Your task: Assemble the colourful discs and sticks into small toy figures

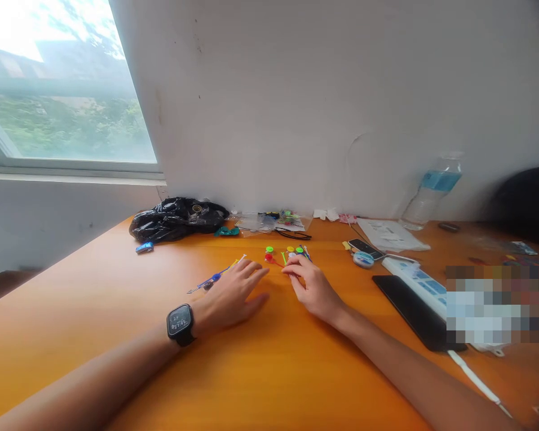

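My left hand (236, 291), with a black watch (180, 324) on the wrist, hovers low over the wooden table, fingers stretched and apart, holding nothing. Just beyond it lies a blue-handled screwdriver (210, 281), partly hidden by the hand, with yellow and white thin sticks (243, 257) behind. The fingertips of my right hand (312, 287) are pinched together at the end of a thin red stick (277, 262). A red round piece (268, 257) is at that stick's far end. Around it sit green (269, 249) and yellow round pieces (290, 249) and a green stick (284, 258).
At the back left is a black plastic bag (179, 218), with a small blue packet (144, 247) before it. Clear bags (260, 222) lie by the wall. To the right are a black phone (413, 308), a white power strip (422, 281), a tape roll (363, 258) and a bottle (433, 191).
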### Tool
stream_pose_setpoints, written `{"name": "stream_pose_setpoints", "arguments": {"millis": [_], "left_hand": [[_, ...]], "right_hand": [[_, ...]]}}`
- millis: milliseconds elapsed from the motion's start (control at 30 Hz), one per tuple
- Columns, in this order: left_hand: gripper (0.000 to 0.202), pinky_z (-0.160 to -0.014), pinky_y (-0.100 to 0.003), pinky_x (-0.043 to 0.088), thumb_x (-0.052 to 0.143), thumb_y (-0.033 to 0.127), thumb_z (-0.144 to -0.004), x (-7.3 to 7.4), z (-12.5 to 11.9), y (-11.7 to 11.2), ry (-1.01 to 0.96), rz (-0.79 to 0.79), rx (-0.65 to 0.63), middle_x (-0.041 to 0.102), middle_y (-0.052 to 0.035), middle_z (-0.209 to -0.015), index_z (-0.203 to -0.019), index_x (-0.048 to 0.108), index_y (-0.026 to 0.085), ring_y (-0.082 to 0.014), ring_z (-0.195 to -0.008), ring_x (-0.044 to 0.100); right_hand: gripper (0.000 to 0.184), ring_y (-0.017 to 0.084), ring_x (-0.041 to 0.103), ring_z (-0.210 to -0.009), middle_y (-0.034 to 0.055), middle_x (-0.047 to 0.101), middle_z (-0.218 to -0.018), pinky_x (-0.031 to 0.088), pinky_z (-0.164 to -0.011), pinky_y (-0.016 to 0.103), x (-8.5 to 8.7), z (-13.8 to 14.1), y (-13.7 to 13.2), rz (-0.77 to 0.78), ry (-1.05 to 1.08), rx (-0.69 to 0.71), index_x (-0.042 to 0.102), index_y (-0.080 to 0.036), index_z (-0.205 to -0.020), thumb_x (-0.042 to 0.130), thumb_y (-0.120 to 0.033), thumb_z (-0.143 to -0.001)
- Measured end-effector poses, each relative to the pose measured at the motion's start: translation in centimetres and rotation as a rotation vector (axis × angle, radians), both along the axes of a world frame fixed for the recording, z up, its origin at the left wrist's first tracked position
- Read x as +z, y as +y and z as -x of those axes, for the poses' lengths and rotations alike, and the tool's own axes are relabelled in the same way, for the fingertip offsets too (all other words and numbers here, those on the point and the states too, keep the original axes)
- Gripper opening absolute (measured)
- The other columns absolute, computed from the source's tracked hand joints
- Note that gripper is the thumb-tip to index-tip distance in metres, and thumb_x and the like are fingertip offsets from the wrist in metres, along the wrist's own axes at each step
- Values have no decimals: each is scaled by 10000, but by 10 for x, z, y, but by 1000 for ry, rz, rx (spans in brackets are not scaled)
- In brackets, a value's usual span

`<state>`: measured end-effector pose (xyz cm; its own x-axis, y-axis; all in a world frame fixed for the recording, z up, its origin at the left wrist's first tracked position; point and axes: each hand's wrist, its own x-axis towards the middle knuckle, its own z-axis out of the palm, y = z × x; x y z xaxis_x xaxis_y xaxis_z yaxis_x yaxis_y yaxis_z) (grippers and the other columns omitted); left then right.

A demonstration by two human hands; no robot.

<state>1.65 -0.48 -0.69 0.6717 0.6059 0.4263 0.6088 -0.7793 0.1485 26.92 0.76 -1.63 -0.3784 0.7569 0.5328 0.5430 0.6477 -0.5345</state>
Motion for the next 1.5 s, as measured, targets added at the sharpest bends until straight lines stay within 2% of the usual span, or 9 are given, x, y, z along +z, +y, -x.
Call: {"name": "stream_pose_setpoints", "arguments": {"millis": [100,167,333,500,700,1033,1167,1300,1500], "left_hand": [[459,-1106,-420,508,592,410,-1030,4,-5,-7,-5,156,-284,633,-117,-1429,-1464,559,267,-274,-1272,626],[466,-1177,-421,469,590,417,-1033,5,-4,-6,-19,209,-338,588,-116,-1512,-1471,564,260,-274,-1377,577],[482,-1255,-478,386,537,451,-1058,1,-1,-2,6,261,-287,490,-103,-1614,-1503,548,266,-282,-1507,446],[522,-1262,-574,334,500,496,-1068,2,-1,-3,56,261,-210,442,-102,-1648,-1548,503,290,-324,-1531,403],[546,-1262,-554,335,506,476,-1068,4,-2,-3,62,262,-239,457,-106,-1637,-1576,462,282,-315,-1526,404],[553,-1214,-507,396,505,508,-1061,2,-1,-1,21,248,-267,525,-105,-1566,-1572,460,301,-320,-1452,480],[486,-1138,-478,457,499,472,-1062,6,-4,-3,32,166,-288,593,-123,-1467,-1508,513,277,-319,-1349,561],[343,-1009,-449,515,479,387,-1060,8,-9,-5,132,22,-316,680,-154,-1248,-1309,609,190,-312,-1146,651],[257,-983,-413,525,483,340,-1060,7,-9,-6,107,-23,-350,694,-142,-1211,-1223,621,198,-290,-1135,666]], "right_hand": [[303,255,665,-1099,105,678,-1139,528,-1049,450,-1,-1,2,-22,9,-5,756,-237,-1060,469,-166,-995],[301,259,668,-1121,107,684,-1166,530,-1060,455,-2,-1,2,-23,19,-11,763,-241,-1093,479,-189,-1006],[313,270,659,-1183,127,689,-1216,527,-1083,460,-1,-1,2,-40,50,-8,760,-223,-1162,477,-227,-1029],[364,286,615,-1300,132,668,-1342,475,-1162,503,-1,-1,2,-20,-5,-5,734,-230,-1288,466,-250,-1042],[411,289,535,-1423,141,600,-1492,400,-1236,508,-6,0,2,38,-107,8,658,-196,-1414,485,-282,-1051],[478,320,499,-1461,147,545,-1559,414,-1230,530,-10,-2,3,44,-134,2,602,-184,-1483,543,-333,-1033],[506,324,478,-1480,134,527,-1580,406,-1237,536,-10,-2,2,69,-137,8,578,-210,-1513,562,-352,-1027],[519,319,458,-1496,133,513,-1592,379,-1253,542,-10,-3,3,44,-141,0,563,-215,-1528,572,-341,-1025],[523,315,484,-1475,133,517,-1590,399,-1241,534,-11,-4,3,77,-158,19,564,-214,-1527,579,-354,-1023]]}}
